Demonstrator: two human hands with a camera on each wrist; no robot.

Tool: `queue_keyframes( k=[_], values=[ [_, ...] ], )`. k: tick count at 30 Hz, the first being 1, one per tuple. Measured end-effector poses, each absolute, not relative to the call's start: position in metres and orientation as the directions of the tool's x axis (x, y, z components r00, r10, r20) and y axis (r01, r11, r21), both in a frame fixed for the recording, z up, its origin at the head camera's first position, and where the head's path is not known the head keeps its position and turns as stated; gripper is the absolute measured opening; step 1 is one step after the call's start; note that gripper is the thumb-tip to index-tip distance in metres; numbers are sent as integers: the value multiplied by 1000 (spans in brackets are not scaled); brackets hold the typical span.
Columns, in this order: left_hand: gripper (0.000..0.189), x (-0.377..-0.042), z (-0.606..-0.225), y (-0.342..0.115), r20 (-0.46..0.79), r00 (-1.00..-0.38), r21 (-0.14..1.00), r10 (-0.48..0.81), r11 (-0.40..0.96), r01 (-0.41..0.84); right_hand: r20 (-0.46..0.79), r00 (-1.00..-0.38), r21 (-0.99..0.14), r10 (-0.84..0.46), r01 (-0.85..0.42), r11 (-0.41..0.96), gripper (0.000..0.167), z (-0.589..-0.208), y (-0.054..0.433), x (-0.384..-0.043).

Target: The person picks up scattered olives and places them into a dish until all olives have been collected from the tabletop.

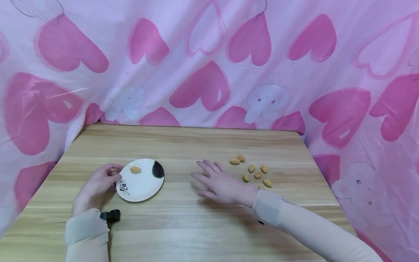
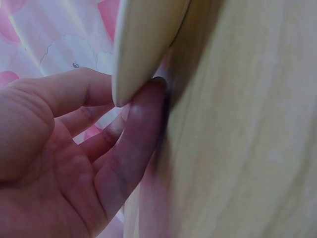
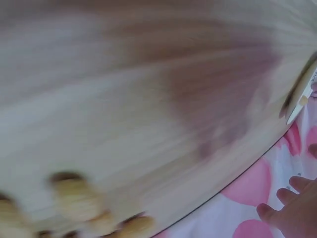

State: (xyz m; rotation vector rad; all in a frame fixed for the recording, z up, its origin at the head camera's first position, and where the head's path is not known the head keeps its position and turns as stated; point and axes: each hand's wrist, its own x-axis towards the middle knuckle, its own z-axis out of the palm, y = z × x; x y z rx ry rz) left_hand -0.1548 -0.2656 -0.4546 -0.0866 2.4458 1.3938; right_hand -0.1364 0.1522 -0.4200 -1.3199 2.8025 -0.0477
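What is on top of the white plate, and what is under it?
One almond-like nut lies on the white plate. Under its edge, the left hand's fingers show; anything farther beneath is covered.

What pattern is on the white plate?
The plate has a black patch and small dark flowers; the head view shows it best.

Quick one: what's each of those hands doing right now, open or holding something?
Left hand: closed on the rim of the white plate, holding it.
Right hand: open, holding nothing.
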Motion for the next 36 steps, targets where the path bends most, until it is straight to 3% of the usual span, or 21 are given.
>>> queue_keyframes(
  k=[6, 10, 14, 19, 22, 31, 36],
  values=[
    [42, -154, -454, -265, -323, -941, 824, 98, 519, -228, 161, -662, -164, -732, -750, 641, 49, -424, 213, -121],
    [42, -153, -455, -265, -318, -942, 824, 105, 522, -220, 344, -682, -202, -645, -725, 659, 41, -433, 257, -117],
    [43, -153, -457, -266, -318, -942, 822, 109, 526, -217, 414, -740, -263, -530, -655, 709, 39, -441, 292, -112],
    [42, -154, -456, -266, -293, -949, 831, 115, 522, -193, 303, -906, -481, -295, -413, 773, 27, -445, 317, -104],
    [42, -154, -455, -265, -301, -947, 826, 115, 528, -199, 202, -967, -597, -153, -246, 764, 23, -444, 325, -103],
    [42, -155, -454, -265, -328, -940, 801, 96, 556, -223, -16, -1000, -713, -8, 6, 701, 32, -451, 339, -110],
    [42, -155, -454, -264, -322, -942, 809, 96, 545, -222, -66, -998, -748, -14, 40, 662, 34, -458, 344, -111]
  ],
)
